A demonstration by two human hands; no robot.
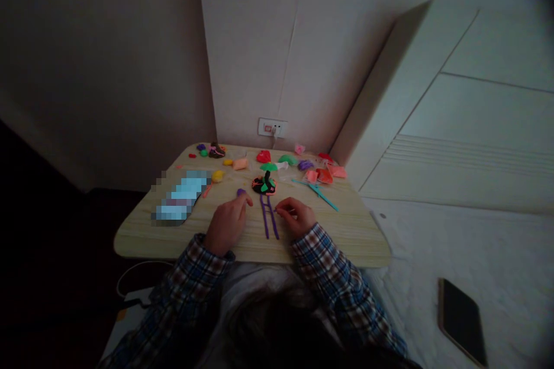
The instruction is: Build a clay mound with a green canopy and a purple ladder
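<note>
Two long purple clay strips point(273, 225) lie side by side on the table, joined by a short crosspiece, like a ladder. They run up to a dark round clay piece point(264, 185) with green and pink parts. Right of the strips, my right hand point(296, 217) is closed in a pinch, a thin bit of purple clay showing at its fingertips. My left hand point(225, 223) rests on the table left of the strips, its fingers loosely bent and apart, apparently holding nothing. Just beyond it sits a small purple clay lump point(241, 191).
A lit phone point(184, 199), its screen blurred out, lies on the left of the table point(355, 242). Teal clay tools point(324, 196) lie at the right. Several coloured clay lumps and packets point(324, 176) line the back. A dark phone point(462, 320) lies on the bedding.
</note>
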